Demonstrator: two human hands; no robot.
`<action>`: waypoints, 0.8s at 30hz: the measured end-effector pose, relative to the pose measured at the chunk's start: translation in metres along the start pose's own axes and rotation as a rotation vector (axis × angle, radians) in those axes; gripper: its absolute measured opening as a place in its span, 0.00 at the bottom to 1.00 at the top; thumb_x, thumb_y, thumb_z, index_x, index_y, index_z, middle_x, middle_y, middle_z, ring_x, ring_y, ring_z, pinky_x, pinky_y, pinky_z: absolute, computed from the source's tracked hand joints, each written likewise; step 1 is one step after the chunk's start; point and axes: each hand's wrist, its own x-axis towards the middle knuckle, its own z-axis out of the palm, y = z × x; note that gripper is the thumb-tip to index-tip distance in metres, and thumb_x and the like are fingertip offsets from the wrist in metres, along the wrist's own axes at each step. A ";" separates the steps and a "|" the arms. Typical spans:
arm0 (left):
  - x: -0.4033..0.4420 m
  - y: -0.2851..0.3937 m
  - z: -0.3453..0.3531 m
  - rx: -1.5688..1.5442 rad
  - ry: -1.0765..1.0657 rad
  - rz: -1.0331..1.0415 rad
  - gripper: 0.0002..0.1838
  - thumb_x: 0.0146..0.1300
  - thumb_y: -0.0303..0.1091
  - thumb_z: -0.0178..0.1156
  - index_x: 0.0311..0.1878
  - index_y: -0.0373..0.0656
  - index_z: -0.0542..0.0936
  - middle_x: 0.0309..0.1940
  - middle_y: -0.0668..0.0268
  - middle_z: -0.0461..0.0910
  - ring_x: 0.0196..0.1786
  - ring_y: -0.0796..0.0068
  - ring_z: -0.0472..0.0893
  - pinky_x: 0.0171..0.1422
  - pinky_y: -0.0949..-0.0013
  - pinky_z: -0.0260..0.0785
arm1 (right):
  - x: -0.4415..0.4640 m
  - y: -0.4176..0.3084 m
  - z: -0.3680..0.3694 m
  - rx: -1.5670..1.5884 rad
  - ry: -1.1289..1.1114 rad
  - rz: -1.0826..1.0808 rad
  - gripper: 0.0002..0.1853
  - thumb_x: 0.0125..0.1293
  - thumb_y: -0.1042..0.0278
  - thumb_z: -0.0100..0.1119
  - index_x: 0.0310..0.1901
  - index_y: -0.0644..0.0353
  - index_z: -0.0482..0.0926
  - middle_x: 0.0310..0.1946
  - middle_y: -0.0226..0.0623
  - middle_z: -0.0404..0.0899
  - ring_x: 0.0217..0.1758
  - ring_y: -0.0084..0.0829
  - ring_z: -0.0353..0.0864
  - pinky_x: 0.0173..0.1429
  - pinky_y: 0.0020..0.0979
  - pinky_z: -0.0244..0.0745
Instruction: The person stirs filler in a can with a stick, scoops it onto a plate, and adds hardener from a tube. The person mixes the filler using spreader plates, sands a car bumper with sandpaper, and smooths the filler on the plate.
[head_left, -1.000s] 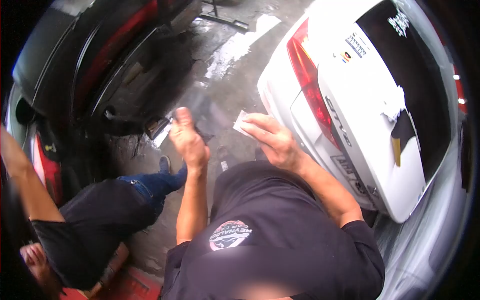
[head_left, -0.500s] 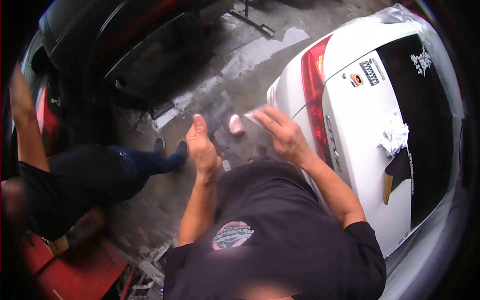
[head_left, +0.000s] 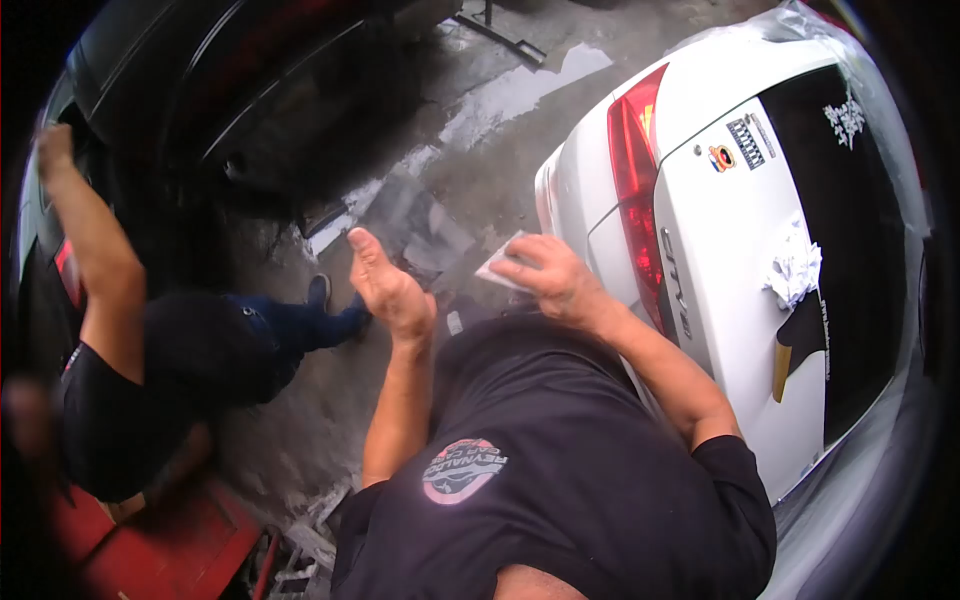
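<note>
My right hand (head_left: 560, 283) pinches a small, flat white sheet (head_left: 500, 270) that looks folded; whether it is paper or cloth I cannot tell. It is held in front of my body, just left of the white car's rear corner. My left hand (head_left: 395, 292) is raised to the left of it, thumb stretched out and palm turned inward, with nothing visible in it. Its other fingers are partly foreshortened. The white car (head_left: 715, 230) has a red tail light (head_left: 635, 180) close to my right hand.
Crumpled white paper (head_left: 793, 270) and a dark sheet with a tan edge (head_left: 797, 345) rest on the car's rear. Clear plastic (head_left: 850, 530) covers its far side. Another person (head_left: 190, 350) stands left beside a dark vehicle (head_left: 250, 100). A red surface (head_left: 185, 545) lies lower left.
A rounded pinkish object seen between my hands no longer shows. My left hand moved slightly left, and the sheet in my right hand lowered slightly. The other person's arm shifted.
</note>
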 end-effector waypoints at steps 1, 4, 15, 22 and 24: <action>0.012 -0.002 -0.006 -0.017 -0.001 0.009 0.28 0.86 0.53 0.49 0.36 0.38 0.79 0.32 0.73 0.76 0.37 0.81 0.73 0.42 0.73 0.68 | 0.009 -0.005 -0.006 -0.017 0.001 -0.010 0.29 0.54 0.83 0.57 0.61 0.58 0.84 0.58 0.45 0.80 0.64 0.49 0.80 0.68 0.47 0.74; 0.037 -0.017 -0.029 -0.011 -0.145 -0.236 0.21 0.83 0.49 0.57 0.39 0.41 0.81 0.31 0.74 0.79 0.30 0.83 0.74 0.39 0.76 0.71 | 0.039 -0.027 -0.028 0.515 0.193 0.040 0.31 0.59 0.92 0.50 0.65 0.65 0.81 0.67 0.50 0.78 0.72 0.51 0.77 0.76 0.46 0.73; 0.070 -0.005 -0.049 -0.420 -0.196 -0.741 0.18 0.79 0.37 0.59 0.62 0.33 0.80 0.54 0.56 0.86 0.53 0.64 0.88 0.61 0.61 0.81 | 0.064 -0.013 0.009 -0.126 -0.120 0.080 0.29 0.62 0.83 0.63 0.67 0.56 0.82 0.64 0.48 0.78 0.69 0.55 0.78 0.72 0.45 0.75; 0.096 0.004 -0.060 -0.236 -0.338 -0.668 0.17 0.80 0.38 0.58 0.58 0.32 0.81 0.50 0.57 0.87 0.49 0.69 0.88 0.56 0.64 0.82 | 0.108 -0.055 -0.033 -0.431 0.024 -0.219 0.20 0.64 0.66 0.65 0.58 0.48 0.86 0.59 0.41 0.80 0.65 0.48 0.81 0.72 0.61 0.72; 0.094 0.000 -0.059 -0.227 -0.354 -0.686 0.16 0.80 0.38 0.59 0.57 0.32 0.82 0.50 0.58 0.87 0.48 0.70 0.87 0.55 0.65 0.81 | 0.116 -0.062 -0.032 -0.451 -0.030 -0.227 0.20 0.64 0.64 0.66 0.58 0.47 0.86 0.60 0.41 0.80 0.66 0.49 0.80 0.73 0.61 0.71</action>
